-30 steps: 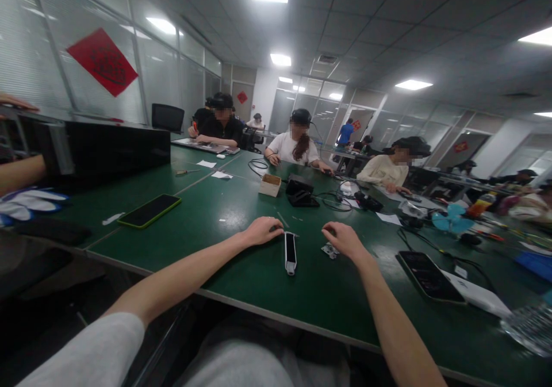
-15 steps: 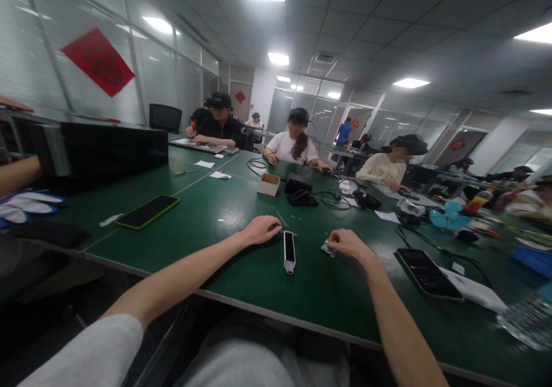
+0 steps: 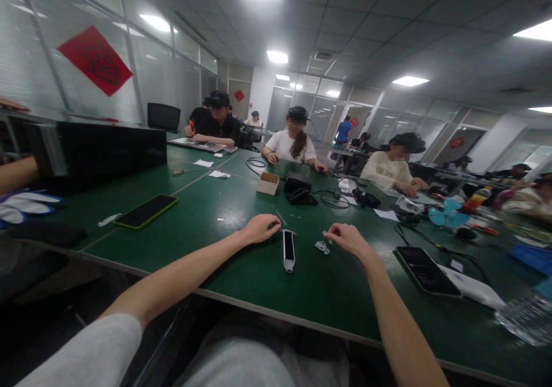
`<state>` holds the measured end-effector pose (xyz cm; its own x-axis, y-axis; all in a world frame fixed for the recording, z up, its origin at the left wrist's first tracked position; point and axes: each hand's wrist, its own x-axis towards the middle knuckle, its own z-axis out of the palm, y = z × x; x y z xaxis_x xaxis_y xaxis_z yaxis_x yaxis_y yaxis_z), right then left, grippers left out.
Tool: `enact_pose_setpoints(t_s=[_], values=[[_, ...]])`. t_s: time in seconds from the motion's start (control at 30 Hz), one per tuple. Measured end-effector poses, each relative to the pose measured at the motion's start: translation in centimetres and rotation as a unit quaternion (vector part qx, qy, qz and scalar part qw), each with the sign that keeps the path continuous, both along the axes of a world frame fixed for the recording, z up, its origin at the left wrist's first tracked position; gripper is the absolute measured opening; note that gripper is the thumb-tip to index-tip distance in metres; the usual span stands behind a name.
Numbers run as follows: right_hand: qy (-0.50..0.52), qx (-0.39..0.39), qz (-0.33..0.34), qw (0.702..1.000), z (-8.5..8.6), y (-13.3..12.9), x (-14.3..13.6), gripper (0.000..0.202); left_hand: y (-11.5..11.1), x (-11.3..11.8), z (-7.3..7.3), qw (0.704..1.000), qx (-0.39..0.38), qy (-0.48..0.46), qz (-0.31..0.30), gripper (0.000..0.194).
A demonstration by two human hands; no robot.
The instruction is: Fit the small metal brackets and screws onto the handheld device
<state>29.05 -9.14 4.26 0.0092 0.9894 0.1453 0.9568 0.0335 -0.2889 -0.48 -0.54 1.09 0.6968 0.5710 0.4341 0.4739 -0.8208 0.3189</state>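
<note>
My left hand (image 3: 261, 228) rests on the table with its fingers curled in beside the top end of a long, slim device (image 3: 288, 252) with a white frame and a dark face. Whatever its fingertips may hold is too small to make out. To the right of the device, my right hand (image 3: 348, 238) has thumb and fingers pinched together, with a small pale piece at the fingertips. A few small grey-white parts (image 3: 322, 247) lie on the green table just left of that hand, apart from its fingers.
Beyond the hands stand an open small cardboard box (image 3: 268, 184) and a black device (image 3: 298, 184) with cables. A green-edged phone (image 3: 147, 211) lies left; another phone (image 3: 426, 271), a plastic bottle (image 3: 524, 318) and a blue fan (image 3: 448, 213) are right. Other people sit around the table.
My right hand has lifted slightly up and away from the small grey-white parts, which now show uncovered. My left hand and the slim device have stayed in place.
</note>
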Motion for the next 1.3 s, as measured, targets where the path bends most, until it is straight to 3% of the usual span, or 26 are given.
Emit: enact_pose_setpoints(t_s=[0.2,0.4,0.53,0.77,0.93,1.1,1.3], values=[[-0.004,0.147,0.084,0.986,-0.6,0.6,-3.5,0.021,-0.5,0.2,0.3,0.998,0.004,-0.045,-0.034,0.022],[-0.088,0.172,0.247,0.949,-1.8,0.4,-9.4,0.025,-1.2,0.4,0.7,0.994,-0.035,-0.086,-0.061,0.026],[-0.126,0.19,0.288,0.93,-2.3,0.3,-10.6,0.028,-1.2,0.3,0.7,0.989,-0.064,-0.107,-0.08,0.025],[-0.129,0.25,0.275,0.92,-2.2,0.5,-10.1,0.028,-0.9,0.4,0.8,0.974,-0.147,-0.157,-0.063,0.028],[-0.133,0.274,0.221,0.926,-2.3,0.9,-9.4,0.022,0.2,0.2,0.9,0.969,-0.177,-0.171,-0.022,0.021],[-0.129,0.195,0.151,0.96,-2.4,1.1,-8.4,0.02,0.7,-0.3,1.0,0.974,-0.155,-0.144,0.078,0.02],[-0.113,0.095,0.129,0.981,-2.5,1.0,-8.2,0.021,0.6,-0.8,0.8,0.984,-0.145,-0.069,0.084,0.017]])
